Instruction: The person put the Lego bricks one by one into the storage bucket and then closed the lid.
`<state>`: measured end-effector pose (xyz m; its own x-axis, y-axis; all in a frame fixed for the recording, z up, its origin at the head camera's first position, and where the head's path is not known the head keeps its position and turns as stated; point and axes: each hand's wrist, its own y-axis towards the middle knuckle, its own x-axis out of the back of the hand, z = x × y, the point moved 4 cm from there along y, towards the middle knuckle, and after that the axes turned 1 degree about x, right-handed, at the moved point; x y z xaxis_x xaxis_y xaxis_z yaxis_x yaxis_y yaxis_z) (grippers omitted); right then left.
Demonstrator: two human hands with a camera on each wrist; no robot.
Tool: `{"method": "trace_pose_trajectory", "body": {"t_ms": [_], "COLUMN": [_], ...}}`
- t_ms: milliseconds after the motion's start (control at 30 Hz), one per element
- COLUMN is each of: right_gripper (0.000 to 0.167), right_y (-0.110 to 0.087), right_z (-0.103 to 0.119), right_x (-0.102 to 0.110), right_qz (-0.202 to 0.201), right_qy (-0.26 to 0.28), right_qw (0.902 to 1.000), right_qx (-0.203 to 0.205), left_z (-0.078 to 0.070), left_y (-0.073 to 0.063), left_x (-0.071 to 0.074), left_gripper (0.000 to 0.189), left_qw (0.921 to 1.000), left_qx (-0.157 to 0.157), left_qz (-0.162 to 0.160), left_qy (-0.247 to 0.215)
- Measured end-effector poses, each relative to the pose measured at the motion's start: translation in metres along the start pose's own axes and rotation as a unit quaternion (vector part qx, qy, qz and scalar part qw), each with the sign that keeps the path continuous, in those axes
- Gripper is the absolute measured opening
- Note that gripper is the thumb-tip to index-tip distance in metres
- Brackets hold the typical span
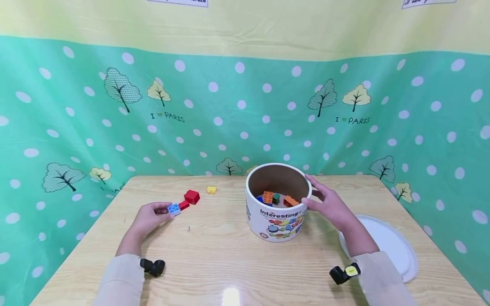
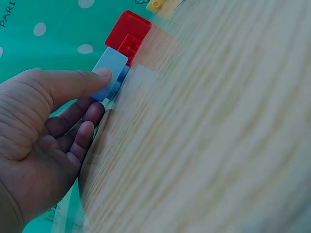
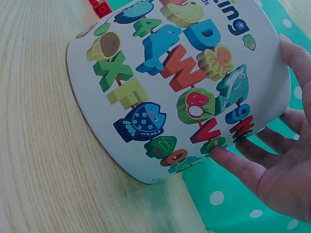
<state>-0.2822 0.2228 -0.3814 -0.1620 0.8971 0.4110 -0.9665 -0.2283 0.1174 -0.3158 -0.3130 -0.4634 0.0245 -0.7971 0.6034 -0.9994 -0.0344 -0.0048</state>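
Thumb and fingers of my left hand pinch a light blue toy brick at the left of the table. A small red brick sits right against it, and a larger red brick lies just beyond; the left wrist view shows the three in a row. My right hand rests with spread fingers on the right side and rim of a white printed bucket. Inside the bucket are orange bricks, a green brick and some blue, partly hidden by the wall.
Behind the red bricks lies a small yellow brick. A round white lid lies on the wooden table at the right, partly under my right forearm. Green and yellow curtain hangs around the table's back and sides.
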Motion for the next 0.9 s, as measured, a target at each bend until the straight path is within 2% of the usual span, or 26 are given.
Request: {"method": "trace_pose_trajectory", "body": {"t_ms": [367, 500, 733, 900], "right_gripper": [0.083, 0.082, 0.081, 0.082], "right_y": [0.001, 0.0, 0.0, 0.0], "right_z": [-0.002, -0.001, -0.001, 0.0], "right_x": [0.001, 0.0, -0.001, -0.001], "right_qz": [0.002, 0.003, 0.004, 0.003], "right_qy": [0.01, 0.015, 0.024, 0.022], "right_qw": [0.9999, 0.9999, 0.9997, 0.9998], "right_qx": [0.003, 0.002, -0.001, 0.001], "left_z": [-0.007, -0.013, -0.03, -0.042], "left_y": [-0.007, -0.01, -0.014, -0.017], "left_x": [0.0, 0.002, 0.007, 0.009], "left_gripper": [0.055, 0.056, 0.053, 0.052], "left_qw": [0.9986, 0.9979, 0.9974, 0.9967], "left_qx": [0.026, 0.012, -0.025, -0.037], "left_qz": [0.002, 0.003, -0.001, -0.001], "left_qy": [-0.046, -0.063, -0.067, -0.073]}}
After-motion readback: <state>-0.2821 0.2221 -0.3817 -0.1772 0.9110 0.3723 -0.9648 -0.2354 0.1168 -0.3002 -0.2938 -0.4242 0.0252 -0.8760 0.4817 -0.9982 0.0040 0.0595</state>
